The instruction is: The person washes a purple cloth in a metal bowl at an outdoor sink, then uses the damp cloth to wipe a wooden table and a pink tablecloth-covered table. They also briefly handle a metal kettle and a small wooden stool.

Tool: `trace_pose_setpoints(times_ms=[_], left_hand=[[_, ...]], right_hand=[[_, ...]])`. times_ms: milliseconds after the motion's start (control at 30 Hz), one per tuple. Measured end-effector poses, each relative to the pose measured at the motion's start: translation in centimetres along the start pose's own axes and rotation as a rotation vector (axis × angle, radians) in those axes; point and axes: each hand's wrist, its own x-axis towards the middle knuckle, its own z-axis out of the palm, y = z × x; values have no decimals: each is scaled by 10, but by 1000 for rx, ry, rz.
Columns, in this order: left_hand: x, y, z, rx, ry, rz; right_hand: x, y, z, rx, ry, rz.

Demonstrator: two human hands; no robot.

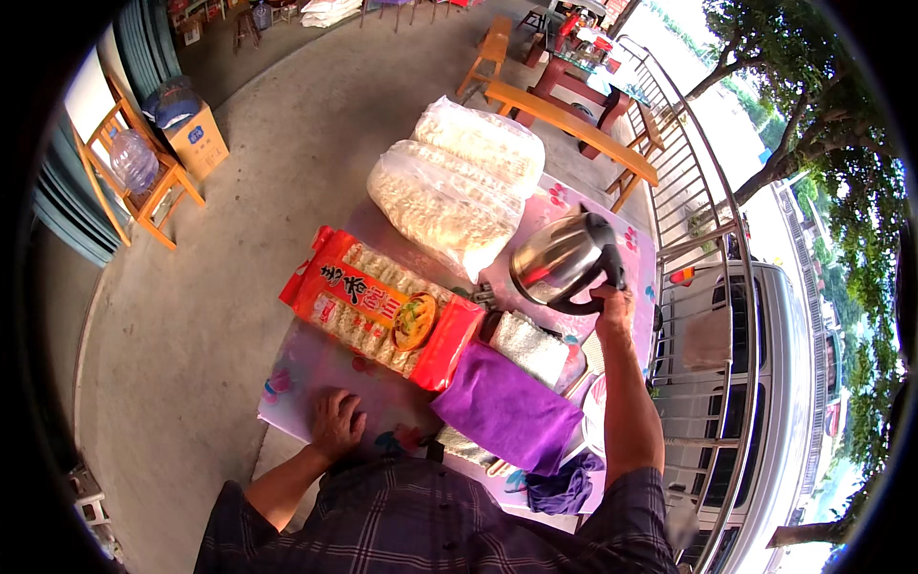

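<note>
My right hand (615, 308) grips the black handle of a stainless steel electric kettle (556, 262), which is over the right side of the table. Near the table's front left edge rests my left hand (337, 423), empty, its fingers loosely bent and a little apart. Beyond that hand lies a red printed pack of dried noodles (387, 308). Two clear bags of pale dried noodles (448, 201) sit side by side at the far end. Just right of the red pack, a purple cloth (509, 409) is spread next to a folded whitish cloth (529, 346).
A patterned tablecloth (301, 387) covers the table. A dark purple cloth (559, 484) lies bunched at the front right. Metal railing (706, 172) runs along the right, with a van (774, 373) outside. A wooden bench (574, 129) stands behind; a chair (154, 183) is far left.
</note>
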Motion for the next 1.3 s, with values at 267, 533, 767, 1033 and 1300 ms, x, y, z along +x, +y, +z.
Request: trace_pose_setpoints(times_ms=[267, 533, 767, 1033, 1300], left_hand=[[12, 14, -9, -138, -6, 23], [100, 128, -76, -828, -120, 52], [162, 185, -78, -1503, -478, -12], [154, 234, -106, -1586, -724, 13], [143, 240, -128, -1248, -502, 290]], right_hand=[[-77, -73, -42, 480, -88, 74], [-234, -91, -41, 668, 9, 124], [-316, -73, -51, 812, 38, 113], [-355, -67, -81, 970, 135, 221], [-358, -44, -102, 1078, 98, 292]])
